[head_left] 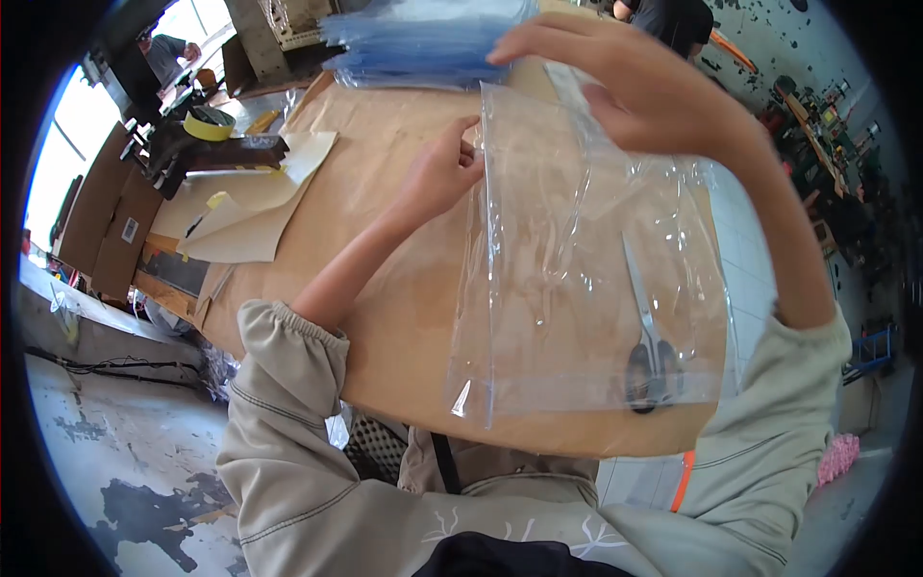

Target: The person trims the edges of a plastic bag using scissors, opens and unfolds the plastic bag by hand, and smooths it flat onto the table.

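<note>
Plastic sheet (538, 250), clear and creased, lay before us on the brown table (404, 317), its far edge near the bluish stack (423, 58). Our left hand (444, 175) was half curled at the left edge of the sheet; whether it pinched this edge, we could not tell. Our right hand (654, 85) was raised over the far part, fingers loosely open, with nothing visible in them. We judged it best to steady the edge gently, smooth the creases flat, and mind the scissors (641, 293), over or under the sheet, we were unsure.
</note>
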`<control>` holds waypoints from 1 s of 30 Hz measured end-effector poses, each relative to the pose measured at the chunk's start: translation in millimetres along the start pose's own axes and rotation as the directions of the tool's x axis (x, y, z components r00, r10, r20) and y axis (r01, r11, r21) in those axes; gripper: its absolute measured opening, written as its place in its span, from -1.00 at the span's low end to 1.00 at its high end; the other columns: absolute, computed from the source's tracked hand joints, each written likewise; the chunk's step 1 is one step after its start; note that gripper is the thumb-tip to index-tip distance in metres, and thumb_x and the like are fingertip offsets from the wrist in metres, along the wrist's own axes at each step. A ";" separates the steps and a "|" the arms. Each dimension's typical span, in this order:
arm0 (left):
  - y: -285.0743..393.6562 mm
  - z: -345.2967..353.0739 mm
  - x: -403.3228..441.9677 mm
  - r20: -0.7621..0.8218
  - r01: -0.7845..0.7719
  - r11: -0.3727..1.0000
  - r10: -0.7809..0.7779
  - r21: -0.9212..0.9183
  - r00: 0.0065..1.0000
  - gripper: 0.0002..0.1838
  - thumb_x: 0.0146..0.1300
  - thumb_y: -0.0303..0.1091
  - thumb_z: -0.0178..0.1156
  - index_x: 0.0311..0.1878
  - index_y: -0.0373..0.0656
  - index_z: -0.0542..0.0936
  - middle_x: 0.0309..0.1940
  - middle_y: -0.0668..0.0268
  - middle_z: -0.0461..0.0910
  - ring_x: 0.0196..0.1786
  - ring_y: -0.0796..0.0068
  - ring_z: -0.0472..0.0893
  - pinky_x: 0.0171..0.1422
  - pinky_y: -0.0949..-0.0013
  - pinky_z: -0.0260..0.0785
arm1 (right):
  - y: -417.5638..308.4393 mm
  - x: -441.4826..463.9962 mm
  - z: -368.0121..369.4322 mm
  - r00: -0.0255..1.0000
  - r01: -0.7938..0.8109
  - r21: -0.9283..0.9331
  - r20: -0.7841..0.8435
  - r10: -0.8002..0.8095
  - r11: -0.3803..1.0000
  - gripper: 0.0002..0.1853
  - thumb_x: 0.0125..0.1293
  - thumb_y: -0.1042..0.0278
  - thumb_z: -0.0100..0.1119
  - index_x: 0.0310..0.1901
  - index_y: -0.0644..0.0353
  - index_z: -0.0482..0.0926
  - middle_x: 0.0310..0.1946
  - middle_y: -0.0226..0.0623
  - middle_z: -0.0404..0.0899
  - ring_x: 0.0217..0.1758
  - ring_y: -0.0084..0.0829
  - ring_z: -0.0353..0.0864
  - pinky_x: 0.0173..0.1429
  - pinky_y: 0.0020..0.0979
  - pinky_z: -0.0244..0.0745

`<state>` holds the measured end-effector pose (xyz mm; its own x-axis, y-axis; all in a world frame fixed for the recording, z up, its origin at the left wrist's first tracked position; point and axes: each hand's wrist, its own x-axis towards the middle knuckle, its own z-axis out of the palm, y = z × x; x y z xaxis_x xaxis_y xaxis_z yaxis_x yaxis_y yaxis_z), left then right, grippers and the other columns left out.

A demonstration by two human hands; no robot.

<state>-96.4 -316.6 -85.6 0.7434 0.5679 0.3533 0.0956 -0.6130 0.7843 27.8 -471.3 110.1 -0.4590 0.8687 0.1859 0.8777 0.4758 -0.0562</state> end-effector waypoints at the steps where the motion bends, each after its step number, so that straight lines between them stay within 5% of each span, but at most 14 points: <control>1: 0.7 0.1 1.5 -0.039 -0.042 0.999 0.043 0.025 0.998 -0.47 0.16 -0.40 0.21 0.19 -0.30 0.31 -0.42 0.19 0.57 -0.32 0.35 0.61 -0.19 0.31 0.44 | 24.0 15.2 14.3 0.999 0.041 -0.033 -0.022 -0.042 0.999 -0.47 0.04 0.41 0.18 0.12 0.22 0.44 0.12 -0.01 0.44 0.14 -0.13 0.50 0.17 -0.17 0.40; 4: 7.1 -6.8 1.3 -0.118 0.006 1.000 -0.005 0.006 0.993 -0.68 0.16 -0.40 0.20 -0.03 -0.27 0.42 -0.42 0.17 0.58 -0.32 0.29 0.61 -0.20 0.29 0.44 | 82.5 53.1 58.6 0.983 0.159 -0.130 -0.075 -0.170 0.979 -0.42 -0.09 0.70 0.05 0.07 0.14 0.48 0.08 -0.24 0.50 0.18 -0.21 0.45 0.15 -0.26 0.41; 7: -10.6 -15.4 2.5 -0.059 0.038 0.996 -0.033 0.083 0.998 -0.84 0.17 -0.46 0.14 -0.20 -0.24 0.43 -0.38 0.11 0.54 -0.24 0.20 0.59 -0.15 0.23 0.42 | 88.5 70.0 75.0 0.975 -0.062 -0.107 0.207 0.083 0.992 -0.53 -0.20 0.73 -0.02 -0.14 0.20 0.53 -0.01 -0.24 0.51 0.14 -0.19 0.43 0.12 -0.28 0.36; 10: -21.3 -27.9 -5.5 0.068 -0.190 0.906 0.177 0.379 0.982 -0.83 0.22 -0.46 0.09 -0.12 -0.21 0.43 -0.27 0.18 0.49 -0.08 0.24 0.55 -0.01 0.25 0.38 | 102.4 76.0 81.9 0.951 -0.055 -0.013 0.303 0.057 0.998 -0.69 -0.22 0.71 -0.02 -0.34 0.24 0.49 -0.08 -0.24 0.50 0.12 -0.20 0.41 0.06 -0.29 0.35; 11: -12.4 -29.8 -9.4 0.096 -0.071 0.942 0.042 0.327 0.994 -0.82 0.21 -0.50 0.05 -0.11 -0.18 0.45 -0.22 0.17 0.44 0.03 0.18 0.49 0.08 0.22 0.33 | 112.7 74.1 88.9 0.972 0.000 0.097 0.235 -0.023 0.995 -0.79 -0.20 0.67 -0.02 -0.43 0.24 0.47 -0.18 -0.25 0.51 -0.04 -0.22 0.46 0.03 -0.33 0.36; 14: 5.1 -24.4 -13.8 0.001 -0.075 0.985 0.076 0.155 0.997 -0.73 0.23 -0.49 0.05 0.01 -0.16 0.44 -0.08 0.13 0.44 0.11 0.13 0.45 0.16 0.18 0.29 | 134.2 70.9 95.6 0.946 -0.153 0.377 0.322 0.026 0.914 -0.81 -0.14 0.59 -0.01 -0.40 0.24 0.48 -0.27 -0.27 0.53 -0.17 -0.30 0.47 0.00 -0.39 0.36; 18: 16.5 -8.4 -23.7 0.154 -0.259 0.959 0.240 0.118 0.958 -0.60 0.26 -0.42 0.04 0.17 -0.20 0.32 0.14 0.08 0.36 0.18 0.10 0.42 0.26 0.10 0.24 | 150.7 59.0 97.1 0.908 -0.378 0.698 0.408 0.095 0.609 -0.74 -0.04 0.34 0.16 -0.28 0.25 0.55 -0.29 -0.33 0.57 -0.17 -0.48 0.49 0.03 -0.47 0.34; 22: 12.7 3.7 -33.4 0.239 -0.338 0.906 0.279 0.255 0.930 -0.53 0.31 -0.32 -0.01 0.24 -0.31 0.24 0.23 0.10 0.32 0.24 0.20 0.39 0.37 0.04 0.15 | 153.2 44.5 112.1 0.936 -0.350 0.811 0.324 0.140 0.469 -0.69 0.10 0.11 0.20 -0.26 0.20 0.57 -0.24 -0.33 0.59 -0.01 -0.49 0.54 0.09 -0.47 0.29; 28: 20.2 1.2 -34.9 0.309 -0.391 0.817 0.276 0.423 0.910 -0.54 0.29 -0.29 -0.06 0.22 -0.30 0.31 0.23 0.11 0.33 0.27 0.26 0.36 0.38 0.05 0.08 | 167.3 35.4 106.3 0.871 -0.466 0.652 0.458 0.180 0.598 -0.71 0.17 0.12 0.16 -0.35 0.22 0.53 -0.31 -0.33 0.56 0.11 -0.37 0.53 0.16 -0.39 0.30; 30: 24.1 -2.4 -31.4 0.343 -0.391 0.817 0.255 0.425 0.904 -0.54 0.28 -0.32 -0.03 0.22 -0.28 0.32 0.22 0.11 0.33 0.25 0.24 0.37 0.39 0.06 0.03 | 167.2 25.5 108.4 0.895 -0.434 0.741 0.419 0.151 0.512 -0.72 0.17 0.15 0.16 -0.38 0.24 0.51 -0.34 -0.33 0.55 0.09 -0.34 0.53 0.17 -0.36 0.32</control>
<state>-119.0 -347.8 -76.6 0.9234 0.1693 0.3445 0.0685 -0.9558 0.2860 147.9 -354.7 -0.8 -0.3355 0.9073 -0.2534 0.5471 -0.0314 -0.8365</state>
